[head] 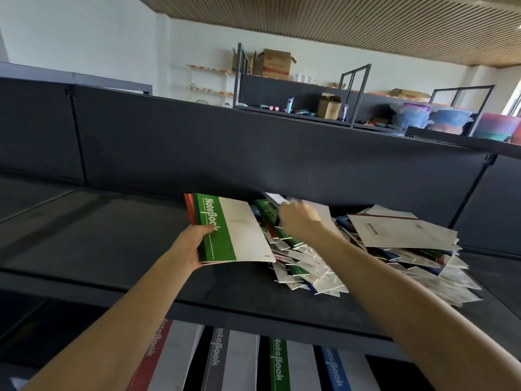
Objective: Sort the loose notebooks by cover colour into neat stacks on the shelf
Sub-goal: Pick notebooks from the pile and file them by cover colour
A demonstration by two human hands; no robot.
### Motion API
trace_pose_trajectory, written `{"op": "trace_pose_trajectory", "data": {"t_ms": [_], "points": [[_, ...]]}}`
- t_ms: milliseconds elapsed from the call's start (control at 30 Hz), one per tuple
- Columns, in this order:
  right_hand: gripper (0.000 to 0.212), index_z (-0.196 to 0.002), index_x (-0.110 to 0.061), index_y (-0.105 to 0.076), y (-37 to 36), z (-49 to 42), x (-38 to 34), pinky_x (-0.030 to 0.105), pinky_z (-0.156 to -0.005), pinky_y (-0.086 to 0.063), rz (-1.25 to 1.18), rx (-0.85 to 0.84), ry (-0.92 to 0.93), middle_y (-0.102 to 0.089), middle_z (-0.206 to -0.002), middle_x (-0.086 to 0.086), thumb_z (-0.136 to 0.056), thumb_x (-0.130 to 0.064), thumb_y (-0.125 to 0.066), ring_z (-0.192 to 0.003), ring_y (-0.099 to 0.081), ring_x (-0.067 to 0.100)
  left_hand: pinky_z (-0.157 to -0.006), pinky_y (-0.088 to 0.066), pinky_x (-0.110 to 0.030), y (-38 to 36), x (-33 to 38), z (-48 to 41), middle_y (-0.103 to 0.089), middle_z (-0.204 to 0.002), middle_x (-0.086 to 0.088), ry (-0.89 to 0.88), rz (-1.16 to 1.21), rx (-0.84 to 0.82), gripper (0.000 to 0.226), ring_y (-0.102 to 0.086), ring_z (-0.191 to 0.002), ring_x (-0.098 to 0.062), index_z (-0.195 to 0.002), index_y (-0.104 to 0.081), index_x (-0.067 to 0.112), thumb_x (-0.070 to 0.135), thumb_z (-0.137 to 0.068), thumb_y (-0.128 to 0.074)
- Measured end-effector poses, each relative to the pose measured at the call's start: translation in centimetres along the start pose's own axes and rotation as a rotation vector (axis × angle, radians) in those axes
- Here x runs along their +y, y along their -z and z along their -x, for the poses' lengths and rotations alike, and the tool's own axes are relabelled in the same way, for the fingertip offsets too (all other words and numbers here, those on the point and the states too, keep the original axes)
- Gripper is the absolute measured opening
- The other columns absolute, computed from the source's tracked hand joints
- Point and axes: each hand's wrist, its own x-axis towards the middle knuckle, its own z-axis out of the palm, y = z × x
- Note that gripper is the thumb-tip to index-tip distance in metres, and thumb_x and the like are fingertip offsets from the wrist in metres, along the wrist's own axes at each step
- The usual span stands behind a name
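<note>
One green notebook [225,230] in left hand [191,244], lengthwise away, perhaps red notebook [188,206] beneath

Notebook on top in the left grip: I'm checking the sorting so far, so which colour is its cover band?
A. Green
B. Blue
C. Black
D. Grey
A: the top notebook held by the left grip shows a green band printed "NoteBook" beside a white panel.
</note>
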Motion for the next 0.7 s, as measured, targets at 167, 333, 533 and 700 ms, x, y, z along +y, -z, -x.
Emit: {"op": "trace_pose_trajectory", "data": {"t_ms": [167, 333, 533, 700], "points": [[0.042, -0.139, -0.005, -0.036, 3.9, 5.0, -7.3, 0.031, -0.072, -0.043, 0.038, 0.131, 0.357, -0.058, -0.124, 0.008, -0.098, -0.010, -0.039, -0.108, -0.060, 0.027, -0.046, -0.052, -0.028, -2.7, -0.8, 0.2, -0.068, -0.072, -0.010, 0.013, 0.084, -0.128, 0.026, -0.066, -0.057, -0.022, -0.107, -0.054, 0.005, 0.026, -0.101, -0.039], [0.036, -0.114, -0.008, -0.057, 3.3, 1.2, -4.5, 0.034, -0.078, -0.045, -0.430, -0.030, 0.237, -0.060, -0.115, 0.015, -0.100, -0.030, -0.034, -0.101, -0.058, 0.032, -0.066, -0.045, -0.037, -1.7, -1.1, -0.4, -0.055, -0.083, -0.009, 0.008, -0.012, -0.009, 0.021, -0.055, -0.071, -0.022, -0.110, -0.047, 0.006, 0.008, -0.091, -0.056], [0.073, -0.141, -0.011, -0.036, -5.4, -3.9, 1.9, 0.049, -0.105, -0.037, -0.434, -0.323, -0.246, -0.042, -0.143, 0.018, -0.088, -0.061, -0.032, -0.126, -0.044, 0.038, -0.060, -0.045, -0.039, 0.3, -1.1, -0.7, -0.053, -0.088, -0.011, 0.054, -0.010, 0.041, 0.011, -0.055, -0.074, -0.027, -0.098, -0.050, 0.004, 0.000, -0.087, -0.051], [0.066, -0.126, -0.009, -0.053, -5.9, -3.4, 0.9, 0.046, -0.092, -0.049, -0.287, -0.225, -0.234, -0.058, -0.122, 0.016, -0.091, -0.059, -0.029, -0.109, -0.056, 0.036, -0.075, -0.045, -0.044, 1.0, -1.0, -1.1, -0.054, -0.089, -0.011, 0.051, -0.036, 0.033, 0.025, -0.056, -0.077, -0.027, -0.112, -0.045, 0.007, 0.002, -0.088, -0.051]]}}
